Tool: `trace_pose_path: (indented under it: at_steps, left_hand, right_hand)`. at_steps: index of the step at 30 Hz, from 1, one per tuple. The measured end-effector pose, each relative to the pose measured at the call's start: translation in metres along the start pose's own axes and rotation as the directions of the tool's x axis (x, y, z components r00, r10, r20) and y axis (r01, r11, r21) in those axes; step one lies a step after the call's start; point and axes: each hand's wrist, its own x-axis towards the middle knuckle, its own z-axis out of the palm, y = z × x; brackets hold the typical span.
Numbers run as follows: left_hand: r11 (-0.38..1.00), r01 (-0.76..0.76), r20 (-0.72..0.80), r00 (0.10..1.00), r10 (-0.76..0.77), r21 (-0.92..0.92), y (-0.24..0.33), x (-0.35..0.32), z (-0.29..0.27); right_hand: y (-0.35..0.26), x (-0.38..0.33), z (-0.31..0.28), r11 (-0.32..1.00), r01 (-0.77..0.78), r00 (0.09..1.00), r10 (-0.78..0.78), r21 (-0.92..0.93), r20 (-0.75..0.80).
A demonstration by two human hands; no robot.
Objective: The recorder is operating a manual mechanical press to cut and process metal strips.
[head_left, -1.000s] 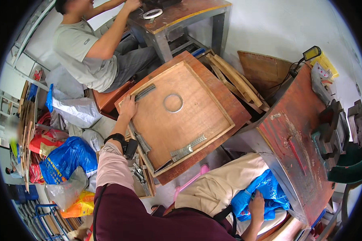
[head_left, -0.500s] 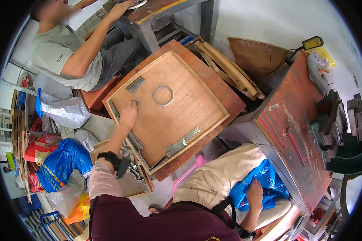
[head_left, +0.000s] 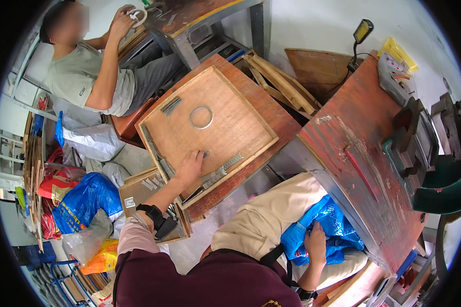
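My left hand [head_left: 191,167] reaches over a shallow wooden tray [head_left: 251,110], its fingers pinched on a small grey metal piece [head_left: 206,153]. Just beside it, a row of similar grey pieces [head_left: 222,171] lies along the tray's near right side. Another group of strips [head_left: 171,106] sits near the far left corner, and more line the left edge. A thin metal ring [head_left: 201,117] lies flat in the tray's middle. In my lap, my right hand [head_left: 316,243] has its fingers curled at a crumpled blue plastic bag [head_left: 343,225]; its fingertips are partly hidden.
The tray rests on a reddish wooden surface [head_left: 284,125]. Below it at left, a second box [head_left: 133,190] holds metal strips. A worn bench [head_left: 363,148] with a vise [head_left: 415,138] stands at right. At far left a co-worker [head_left: 95,77] sits at another table, holding a pale ring [head_left: 138,18].
My left hand has moved right and nearer across the tray with the small metal piece. My right hand stays at the bag. The co-worker has lifted the pale ring off the table.
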Motion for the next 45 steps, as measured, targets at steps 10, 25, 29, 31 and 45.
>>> trace_pose_path:
  at_steps: [10, 25, 29, 31, 45]
  left_hand:
    - [0.996, 0.089, 0.06, 0.994, -0.088, -0.005, 0.027, -0.002, -0.012]
    - [0.973, 0.196, 0.219, 0.962, -0.165, -0.126, 0.058, -0.015, -0.027]
    - [0.947, 0.134, 0.186, 0.979, -0.082, -0.29, 0.054, -0.015, -0.028]
    - [0.932, 0.127, 0.21, 0.976, -0.057, -0.339, 0.054, -0.016, -0.031]
    - [0.881, 0.187, 0.382, 0.924, -0.008, -0.434, 0.049, -0.017, -0.036]
  right_hand:
    - [0.027, -0.011, 0.021, 0.999, 0.015, 0.999, -0.016, 0.051, 0.035]
    - [0.052, -0.019, 0.032, 0.99, 0.072, 0.997, -0.073, 0.12, 0.01]
    - [0.053, -0.02, 0.032, 0.992, 0.038, 0.998, -0.043, 0.12, 0.037]
    - [0.052, -0.021, 0.03, 0.992, 0.025, 0.998, -0.031, 0.125, 0.045]
    - [0.049, -0.024, 0.029, 0.993, 0.015, 0.997, -0.023, 0.12, 0.067]
